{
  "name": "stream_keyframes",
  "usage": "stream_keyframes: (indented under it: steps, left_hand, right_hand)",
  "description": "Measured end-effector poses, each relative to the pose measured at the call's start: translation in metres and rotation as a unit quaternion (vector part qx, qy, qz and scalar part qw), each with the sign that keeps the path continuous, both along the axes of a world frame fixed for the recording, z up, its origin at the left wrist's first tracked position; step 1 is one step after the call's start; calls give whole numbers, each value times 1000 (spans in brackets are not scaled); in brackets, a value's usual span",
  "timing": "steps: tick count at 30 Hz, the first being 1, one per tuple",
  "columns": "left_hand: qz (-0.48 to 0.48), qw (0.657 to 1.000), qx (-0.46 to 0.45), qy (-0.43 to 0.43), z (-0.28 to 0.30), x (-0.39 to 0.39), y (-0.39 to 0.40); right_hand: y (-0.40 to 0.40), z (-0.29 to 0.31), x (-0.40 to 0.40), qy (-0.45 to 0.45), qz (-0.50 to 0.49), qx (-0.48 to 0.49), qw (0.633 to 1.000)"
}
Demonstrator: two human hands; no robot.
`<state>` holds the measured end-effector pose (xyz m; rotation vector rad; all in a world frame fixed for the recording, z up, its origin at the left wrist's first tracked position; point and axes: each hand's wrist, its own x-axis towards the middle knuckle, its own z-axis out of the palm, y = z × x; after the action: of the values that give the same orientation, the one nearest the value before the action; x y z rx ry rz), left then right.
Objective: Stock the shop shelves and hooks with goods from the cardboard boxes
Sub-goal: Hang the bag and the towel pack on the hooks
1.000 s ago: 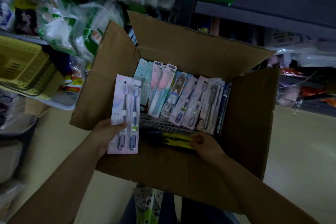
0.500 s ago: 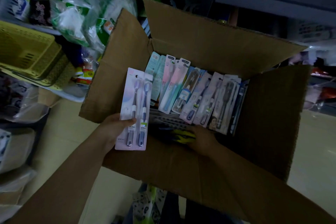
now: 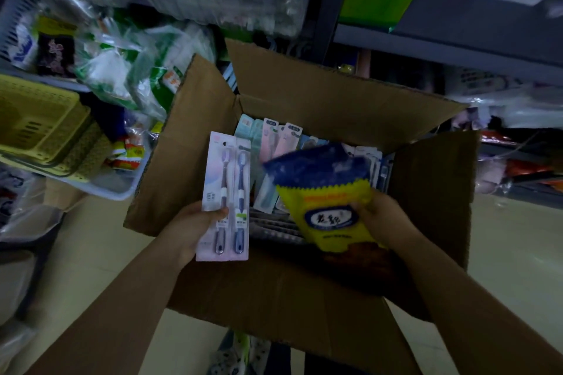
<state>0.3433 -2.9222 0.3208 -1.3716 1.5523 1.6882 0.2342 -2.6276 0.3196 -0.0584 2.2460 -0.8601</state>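
A big brown cardboard box [image 3: 274,307] sits open below the person, with all four flaps up. The left hand [image 3: 195,228] grips a pink card pack of two purple toothbrushes [image 3: 227,198], thumb curled over the front. The pack is held up over the left edge of the box. The right hand [image 3: 380,219] pinches the right side of a yellow and blue plastic bag [image 3: 329,207] and holds it above the middle of the box, tipped a little. The bag looks blurry, so it may be moving.

More toothbrush packs [image 3: 280,143] stand in a row along the far side of the box. The bag hides some of them. Off the box's left edge sits a stack of yellow plastic baskets [image 3: 39,128] on a shelf, and a grey metal shelf [image 3: 451,49] runs past the far right corner.

Both hands are full, so I think nothing is free to hold the box still. The bag is held only by one side and could slip and fall back on the packs. The thin card pack could bend if it bumps the left flap.
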Motion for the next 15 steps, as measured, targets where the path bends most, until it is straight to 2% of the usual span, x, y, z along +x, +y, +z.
stream_keyframes:
  steps: [4,9,12,15]
  left_hand:
    - [-15,1000,10,-11,-9,-24,7]
    - [-39,998,14,-46,-40,-55,18]
    - [-42,999,16,-26,-75,-71,19]
    - [-96,995,-29,1,-75,-85,30]
  right_hand:
    - [15,9,-27,-2,-149,-21,989]
    - [32,-1,-30,-34,-300,-44,952]
    - [38,-3,-21,-51,-350,-86,931]
    - [42,-8,-13,-71,-362,-109,923]
